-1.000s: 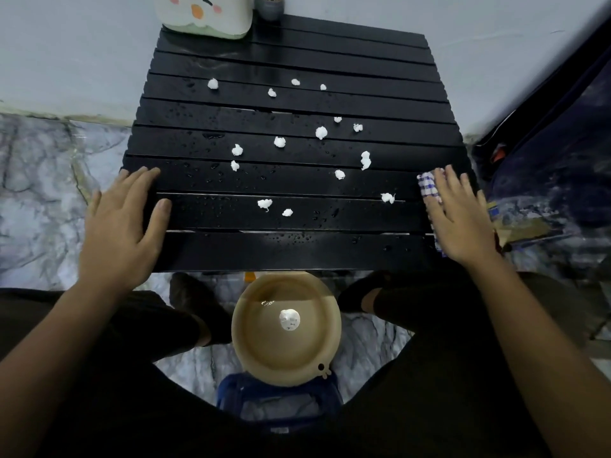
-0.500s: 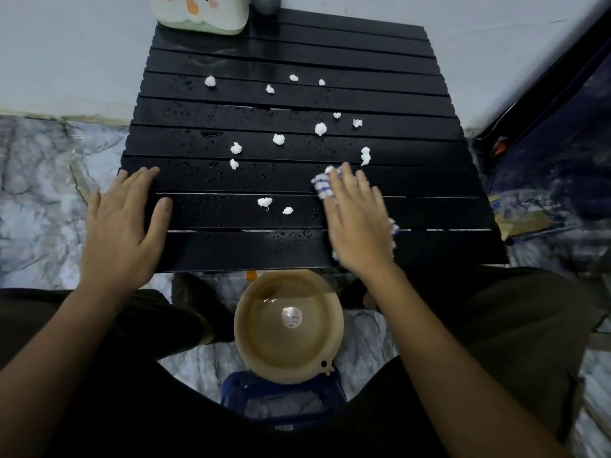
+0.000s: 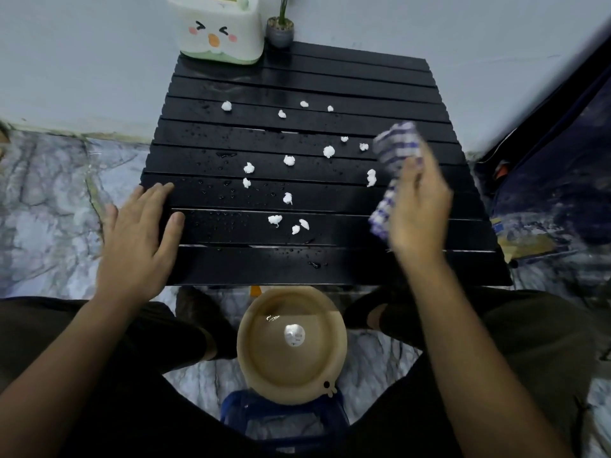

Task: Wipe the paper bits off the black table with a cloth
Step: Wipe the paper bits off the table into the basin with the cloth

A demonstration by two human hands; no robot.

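Note:
The black slatted table (image 3: 330, 266) is wet with droplets and strewn with several white paper bits (image 3: 274, 220), mostly across its middle. My right hand (image 3: 418, 213) is lifted over the table's right side, blurred, and holds a blue-and-white checked cloth (image 3: 395, 150) that hangs loose above the slats. My left hand (image 3: 140, 233) lies flat with fingers spread on the table's near left corner.
A tan bowl (image 3: 258, 355) with a white wad inside sits on a blue stool (image 3: 231, 408) between my knees, below the table's near edge. A white tissue box with a cartoon face (image 3: 220, 31) and a small potted plant (image 3: 280, 31) stand at the back. Dark bags (image 3: 562, 180) lie right.
My right hand swept the cloth leftward along the near slats, then lifted it and swung back to the right. A few bits were pushed left. The left hand stayed put.

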